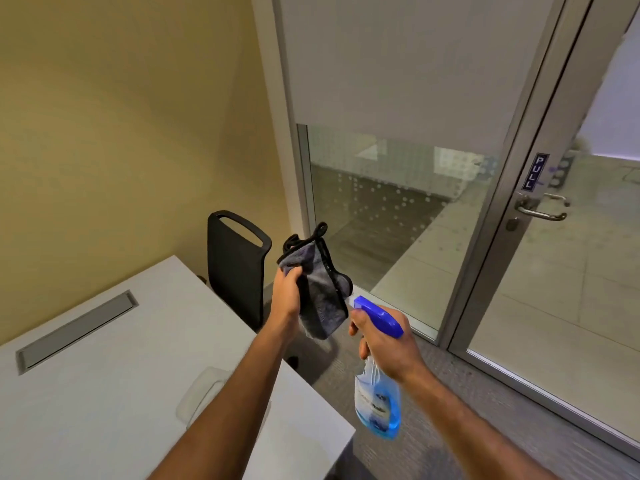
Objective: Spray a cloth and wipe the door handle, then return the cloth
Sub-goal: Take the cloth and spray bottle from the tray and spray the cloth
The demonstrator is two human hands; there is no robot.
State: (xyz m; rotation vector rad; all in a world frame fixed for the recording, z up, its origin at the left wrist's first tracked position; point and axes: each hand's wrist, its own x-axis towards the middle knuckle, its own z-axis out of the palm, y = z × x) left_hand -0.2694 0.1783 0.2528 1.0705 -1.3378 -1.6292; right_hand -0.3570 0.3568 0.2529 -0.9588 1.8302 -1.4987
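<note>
My left hand point(286, 292) grips a crumpled grey cloth with black edging point(320, 299), holding it up in front of me. My right hand point(384, 344) is shut on a clear spray bottle of blue liquid point(377, 403); its blue trigger head point(379, 315) points at the cloth, nozzle a few centimetres from it. The metal lever door handle point(542, 213) is on the glass door at the right, below a "PULL" label point(533, 171), well away from both hands.
A white table point(114, 375) with a grey cable hatch point(76, 329) lies at the lower left. A black chair point(237, 268) stands behind it, against a glass partition point(381, 220). Grey carpet point(467, 427) runs to the door's aluminium frame.
</note>
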